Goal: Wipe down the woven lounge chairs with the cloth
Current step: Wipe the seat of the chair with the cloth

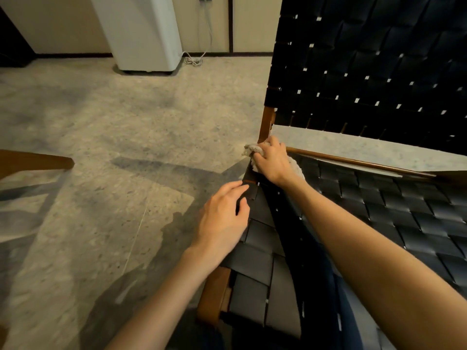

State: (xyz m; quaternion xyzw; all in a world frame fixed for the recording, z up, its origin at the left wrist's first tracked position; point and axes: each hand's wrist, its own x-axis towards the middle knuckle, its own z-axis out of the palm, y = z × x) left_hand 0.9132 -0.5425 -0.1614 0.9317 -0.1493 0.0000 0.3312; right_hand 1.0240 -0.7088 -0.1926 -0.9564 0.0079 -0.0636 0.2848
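My right hand (pixel 271 161) grips the pale fluffy cloth (pixel 252 149) at the far left seat corner of the black woven-strap lounge chair (pixel 379 203); my left hand (pixel 222 218) rests loose-fingered on the near edge. I think the cloth could snag in the strap gaps there.

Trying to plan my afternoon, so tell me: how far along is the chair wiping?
Done: nothing shows as wiped; the straps look alike everywhere. In hand: the right hand holds the cloth against the back corner of the seat by the wooden frame, while the left hand rests on the seat edge. Left: probably most of the seat and the backrest.
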